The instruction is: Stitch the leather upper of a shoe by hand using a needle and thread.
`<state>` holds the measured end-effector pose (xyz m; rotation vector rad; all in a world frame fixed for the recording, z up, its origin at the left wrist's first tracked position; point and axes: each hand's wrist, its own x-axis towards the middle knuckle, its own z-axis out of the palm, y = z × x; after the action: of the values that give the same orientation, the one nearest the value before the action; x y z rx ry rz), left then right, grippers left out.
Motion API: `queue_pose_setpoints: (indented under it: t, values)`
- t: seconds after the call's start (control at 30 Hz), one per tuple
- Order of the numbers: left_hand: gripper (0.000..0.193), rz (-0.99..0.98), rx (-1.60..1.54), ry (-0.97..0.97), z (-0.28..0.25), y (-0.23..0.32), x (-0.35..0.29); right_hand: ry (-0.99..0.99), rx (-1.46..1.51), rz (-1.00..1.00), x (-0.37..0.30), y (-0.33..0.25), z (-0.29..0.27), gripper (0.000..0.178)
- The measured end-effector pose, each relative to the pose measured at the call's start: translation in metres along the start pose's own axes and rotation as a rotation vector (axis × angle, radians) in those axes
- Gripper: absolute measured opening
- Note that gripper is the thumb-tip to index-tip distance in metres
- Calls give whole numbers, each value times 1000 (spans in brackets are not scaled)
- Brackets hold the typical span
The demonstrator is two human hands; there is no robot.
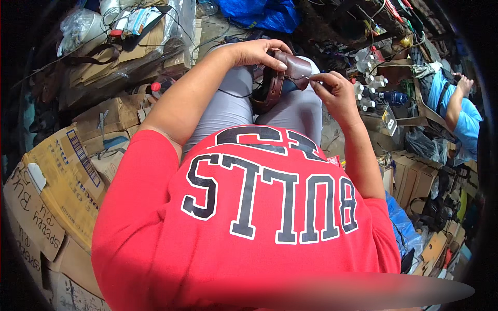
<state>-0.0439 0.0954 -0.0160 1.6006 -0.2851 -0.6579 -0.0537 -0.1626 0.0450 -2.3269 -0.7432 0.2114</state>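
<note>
A dark brown leather shoe [296, 67] rests on my lap between my knees, its opening toward me and to the left. My left hand [259, 54] grips the shoe from its far left side, thumb pressed on the upper. To the right of it, my right hand [336, 92] is closed in a pinch, thumb against forefinger, close to the shoe's side. From that pinch a thin, pale, needle-like piece [307, 76] points at the leather; its exact kind is too small to make out. A dark thread or lace shows along the shoe's seam.
Cardboard boxes [67, 181] are stacked at the left. A plastic-covered pile with a brown strap [96, 54] stands at the far left. Several small bottles [368, 83] cluster at the right. Another person in a light blue shirt [467, 122] sits at the far right. Blue plastic [264, 13] lies ahead.
</note>
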Motion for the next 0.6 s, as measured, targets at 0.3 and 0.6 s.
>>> queue_pose_setpoints:
  t: [0.3, 0.6]
  values:
    - [57, 34, 8, 7, 0, 1, -1, -88, 46, 47, 8, -7, 3, 15]
    - [55, 111, 98, 29, 10, -10, 4, -271, 461, 283, 6, 20, 9, 17]
